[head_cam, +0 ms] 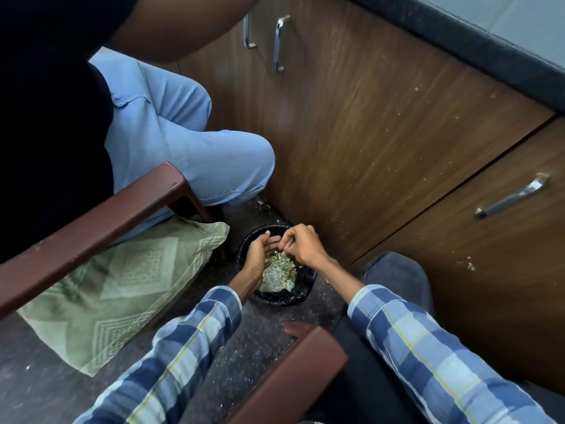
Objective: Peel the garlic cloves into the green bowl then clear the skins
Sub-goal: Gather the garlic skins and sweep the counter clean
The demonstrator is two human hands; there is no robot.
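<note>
Both hands hovered over a black-lined bin (pixel 275 296) on the dark floor, beside the wooden cabinet (pixel 367 133). Pale garlic skins (pixel 279 275) lay heaped inside it. The left hand (pixel 260 250) was cupped with fingers relaxed and apart, palm toward the heap. The right hand (pixel 301 244) had its fingers curled downward, pinched together at the tips; what they held I could not tell.

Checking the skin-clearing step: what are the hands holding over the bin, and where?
Left hand is cupped open; right hand has curled fingers above the skins in the bin. Any hold cannot be told.
</note>
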